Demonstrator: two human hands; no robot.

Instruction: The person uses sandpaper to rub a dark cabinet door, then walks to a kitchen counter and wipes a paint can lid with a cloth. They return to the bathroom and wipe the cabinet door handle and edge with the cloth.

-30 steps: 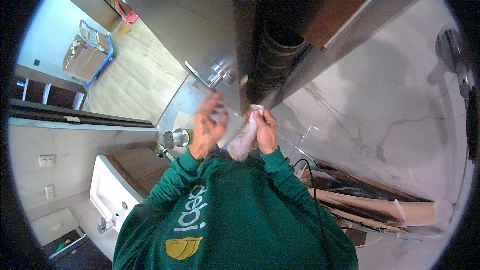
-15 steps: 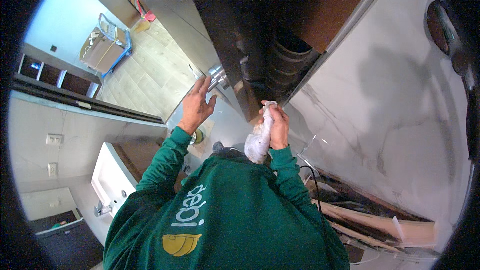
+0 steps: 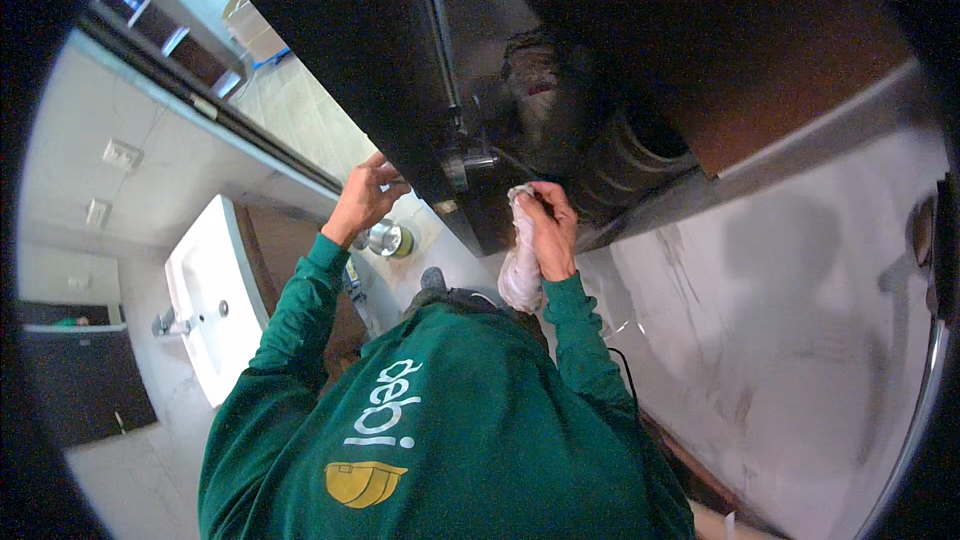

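Note:
A glossy dark door (image 3: pixel 400 60) stands at an angle before me, with a metal lever handle (image 3: pixel 468 165) on its near face. My left hand (image 3: pixel 362 205) is at the door's left edge, its fingers curled around the handle on the far side; that handle is mostly hidden. In my right hand (image 3: pixel 556 235) a crumpled white rag (image 3: pixel 521 270) is gripped near its top, and the rest hangs down below the fingers. The right hand is just below and to the right of the near lever, apart from it.
At the left, a white washbasin (image 3: pixel 212 290) with a tap sits on a brown cabinet. A round silver can (image 3: pixel 385 239) stands on the floor below my left hand. A pale marbled wall (image 3: pixel 690 340) closes the right side. Through the doorway a cardboard box (image 3: pixel 252 35) shows.
The door has swung across the view, covering more of the doorway. My left hand has gone from spread fingers by the handle to curled fingers at the door edge. The right still holds the rag.

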